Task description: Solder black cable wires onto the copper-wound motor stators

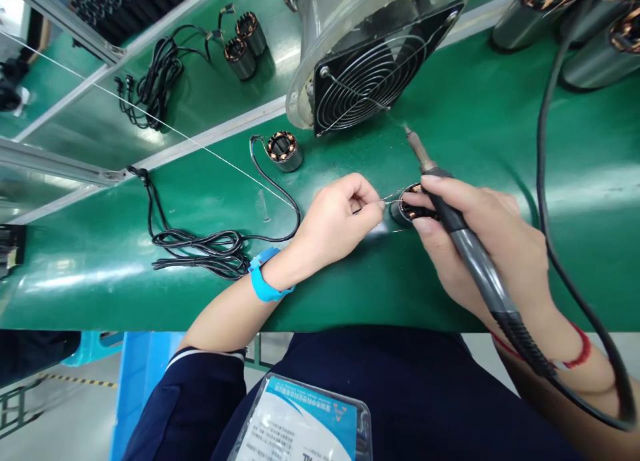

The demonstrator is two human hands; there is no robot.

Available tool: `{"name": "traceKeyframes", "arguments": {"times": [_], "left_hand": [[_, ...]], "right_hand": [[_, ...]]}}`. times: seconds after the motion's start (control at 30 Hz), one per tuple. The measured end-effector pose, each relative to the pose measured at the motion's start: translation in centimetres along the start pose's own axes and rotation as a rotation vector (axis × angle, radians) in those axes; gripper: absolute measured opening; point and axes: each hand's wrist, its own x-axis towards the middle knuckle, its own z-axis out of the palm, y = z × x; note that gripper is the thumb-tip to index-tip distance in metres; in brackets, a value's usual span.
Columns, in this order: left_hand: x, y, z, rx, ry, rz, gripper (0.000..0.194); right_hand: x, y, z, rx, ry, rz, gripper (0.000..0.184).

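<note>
My left hand [337,214] is closed in a pinch on a thin solder wire [200,146] that runs in from the upper left. Its fingertips meet at a small stator with copper windings [407,208] lying on the green belt [480,134]. My right hand [493,248] grips a soldering iron [463,238] like a pen and rests against the stator, partly hiding it. The iron's tip [407,131] points up and away toward the fan. A blue wrist strap [265,284] sits on my left wrist.
A black fan in a clear hood [370,68] stands just behind the hands. Another stator [283,151] with a coiled black cable [200,244] lies to the left. More stators [246,38] and cables sit on the far belt. Large motor bodies [590,34] stand at the upper right.
</note>
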Motion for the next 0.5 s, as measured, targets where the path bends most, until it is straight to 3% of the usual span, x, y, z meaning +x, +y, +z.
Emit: {"name": "traceKeyframes", "arguments": {"times": [0.13,0.4,0.5], "left_hand": [[0.1,0.1,-0.2,-0.073,-0.047,-0.077,0.012],[-0.1,1.6,-0.5,-0.268,-0.195,-0.323,0.015],[-0.4,1.4,-0.4,-0.234,-0.172,-0.242,0.013]], "right_hand": [[-0.1,-0.2,0.3,0.053,0.141,0.083,0.041],[0.0,-0.6,1.1,-0.103,0.022,0.037,0.040],[0.0,-0.7,1.3,-0.019,0.022,0.065,0.042]]}}
